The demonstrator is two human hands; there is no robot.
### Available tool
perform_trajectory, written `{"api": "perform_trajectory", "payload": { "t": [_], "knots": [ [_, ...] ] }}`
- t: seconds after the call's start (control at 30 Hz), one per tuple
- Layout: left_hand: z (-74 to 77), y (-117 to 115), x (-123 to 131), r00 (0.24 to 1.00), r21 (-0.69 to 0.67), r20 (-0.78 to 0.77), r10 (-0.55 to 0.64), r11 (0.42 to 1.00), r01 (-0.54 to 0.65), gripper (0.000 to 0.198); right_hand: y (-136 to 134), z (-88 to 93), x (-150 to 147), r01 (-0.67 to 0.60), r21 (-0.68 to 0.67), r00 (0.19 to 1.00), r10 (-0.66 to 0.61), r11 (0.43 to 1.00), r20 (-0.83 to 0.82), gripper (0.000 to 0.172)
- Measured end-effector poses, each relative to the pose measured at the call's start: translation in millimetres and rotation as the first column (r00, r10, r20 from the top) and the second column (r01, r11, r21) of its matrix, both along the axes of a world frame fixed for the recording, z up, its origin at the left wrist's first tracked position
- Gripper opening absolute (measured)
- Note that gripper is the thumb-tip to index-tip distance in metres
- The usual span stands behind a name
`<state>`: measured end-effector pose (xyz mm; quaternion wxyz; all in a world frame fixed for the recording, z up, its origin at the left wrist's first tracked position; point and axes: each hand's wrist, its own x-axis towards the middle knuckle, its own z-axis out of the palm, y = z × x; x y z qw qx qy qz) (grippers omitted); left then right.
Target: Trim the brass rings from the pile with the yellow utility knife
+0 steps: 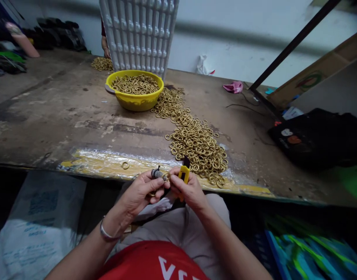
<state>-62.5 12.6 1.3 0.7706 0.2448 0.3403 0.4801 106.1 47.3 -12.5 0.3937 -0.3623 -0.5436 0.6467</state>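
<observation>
My left hand [145, 189] and my right hand [188, 189] meet over the table's front edge, fingers closed. A gold-coloured metal ring [166, 177] is pinched between their fingertips. Along my left index finger lies a grey sleeve-like piece [158, 174] with a black tie; I cannot tell whether it is worn. Another ring [152, 193] shows under my left fingers. My right hand also grips a yellow utility knife [183, 173], its dark end pointing up. Just beyond it spreads a heap of gold-coloured rings [198, 146]. One loose ring [125, 165] lies left of my hands.
A yellow basin [137, 102] full of rings stands on the worn table [64, 116], before a ribbed grey panel [140, 35]. Behind the panel, a person's hand [106, 51] is beside another ring pile [102, 63]. A black bag [318, 138] lies at right.
</observation>
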Motion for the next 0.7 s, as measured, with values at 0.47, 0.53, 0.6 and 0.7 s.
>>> {"api": "perform_trajectory", "payload": {
  "t": [0.47, 0.53, 0.6, 0.7],
  "knots": [
    [2.4, -8.6, 10.8, 0.977, 0.076, -0.202, 0.074, 0.995, -0.06, 0.028, -23.0, 19.5, 15.5, -0.301, 0.562, 0.558, -0.336, 0.77, 0.759, 0.032],
    [1.3, -8.0, 10.8, 0.973, 0.092, -0.222, 0.071, 0.994, -0.051, 0.028, -23.1, 20.4, 15.6, -0.317, 0.559, 0.531, -0.345, 0.766, 0.774, 0.031],
    [-1.9, -6.5, 10.3, 0.967, 0.116, -0.245, 0.065, 0.993, -0.037, 0.027, -23.6, 20.7, 15.2, -0.33, 0.549, 0.519, -0.338, 0.768, 0.785, 0.03],
    [-6.8, -6.1, 7.8, 0.949, 0.158, -0.313, 0.046, 0.987, 0.004, 0.025, -23.4, 19.4, 12.4, -0.348, 0.534, 0.511, -0.322, 0.77, 0.797, 0.032]
  ]
}}
